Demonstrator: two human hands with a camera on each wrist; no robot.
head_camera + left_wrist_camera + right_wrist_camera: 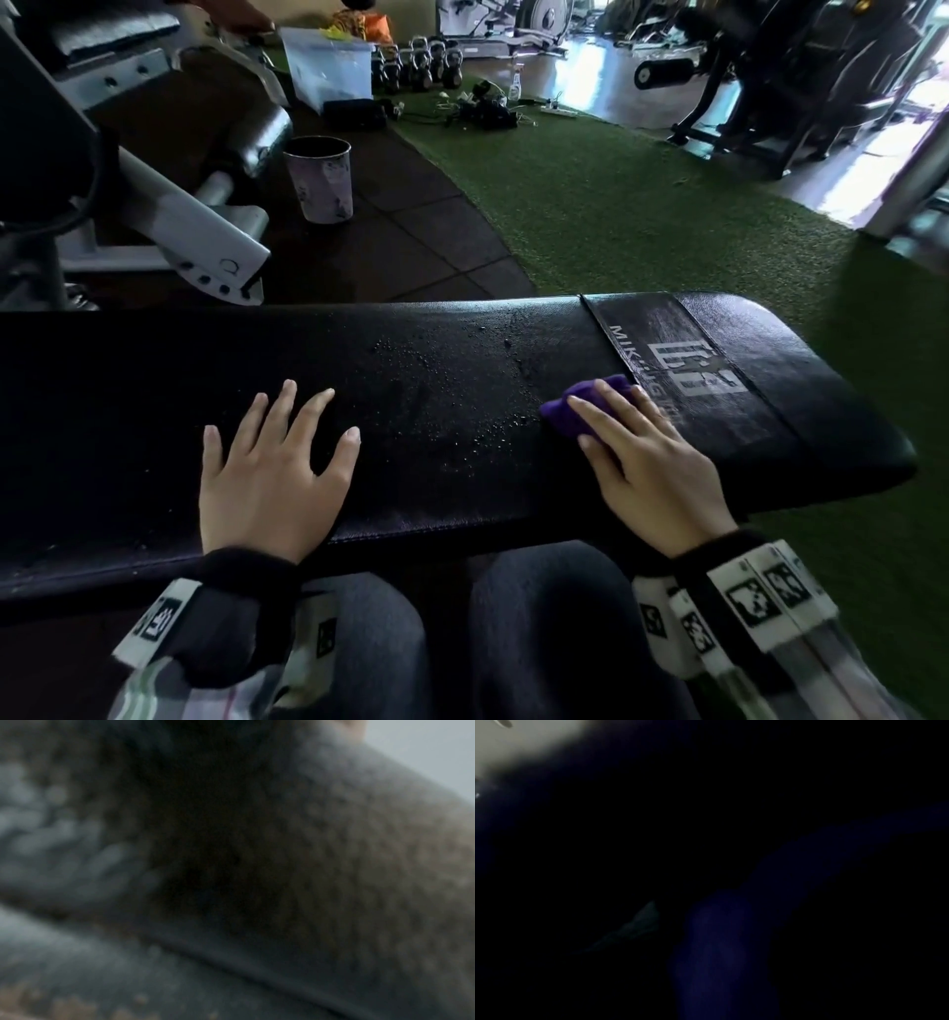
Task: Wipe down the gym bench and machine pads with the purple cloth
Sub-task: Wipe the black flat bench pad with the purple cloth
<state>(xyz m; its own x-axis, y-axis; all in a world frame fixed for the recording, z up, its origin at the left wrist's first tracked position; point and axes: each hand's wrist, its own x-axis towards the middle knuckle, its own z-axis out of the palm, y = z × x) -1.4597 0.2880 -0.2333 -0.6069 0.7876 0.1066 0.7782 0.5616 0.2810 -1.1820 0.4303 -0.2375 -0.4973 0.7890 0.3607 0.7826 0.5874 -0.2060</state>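
Head view, left hand (272,478): flat, fingers spread on the black padded vinyl gym bench (436,411).
Head view, right hand (647,462): straight fingers press the crumpled purple cloth (570,408) onto the wet bench near its logo.
Left wrist view: blurred, unreadable.
Right wrist view: nearly black.

Cloth (585,406) on bench (436,370), right of left hand (272,473).

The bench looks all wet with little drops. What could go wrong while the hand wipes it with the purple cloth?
1. The droplets lie between the hands, left of the purple cloth; strokes kept near the logo would probably miss them.
2. The left hand rests flat on the bench beside the wet patch, so it might slip or smear.
3. The right hand covers most of the bunched cloth, so bare fingers may drag through the wet.
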